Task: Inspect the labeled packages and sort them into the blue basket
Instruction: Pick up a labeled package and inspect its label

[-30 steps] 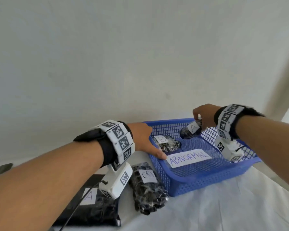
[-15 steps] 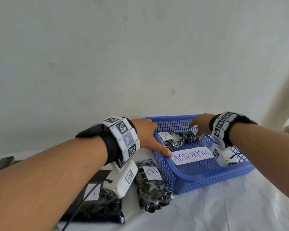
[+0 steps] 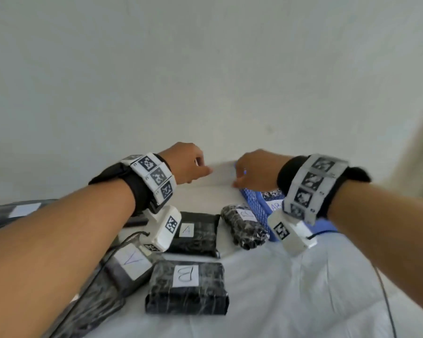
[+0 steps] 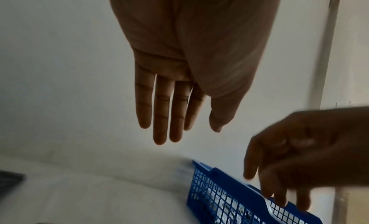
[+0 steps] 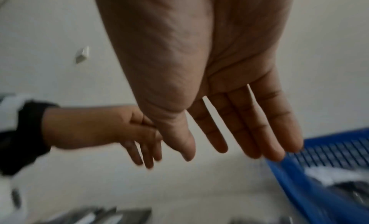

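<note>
- Across the whole foreground lies the counter (image 3: 291,289), covered in white cloth, with every package and the basket on it.
- Toward the right stands the blue basket (image 3: 254,206), mostly hidden behind the right forearm; a crinkled dark package (image 3: 272,193) and a white paper label (image 3: 275,205) show inside it.
- Nearest the camera lies a black package marked B (image 3: 187,287).
- Beyond it lies a black package marked A (image 3: 195,234), and to its left a grey package marked A (image 3: 130,264) sits partly under the left arm.
- Just beside the basket's left wall lies a small wrapped bundle (image 3: 244,226) with a white tag.
- Above the counter's far edge hangs the left hand (image 4: 179,69), its grip open, fingers straight and empty.
- Over the basket's far corner hangs the right hand (image 5: 209,69), its grip likewise open and empty.
</note>
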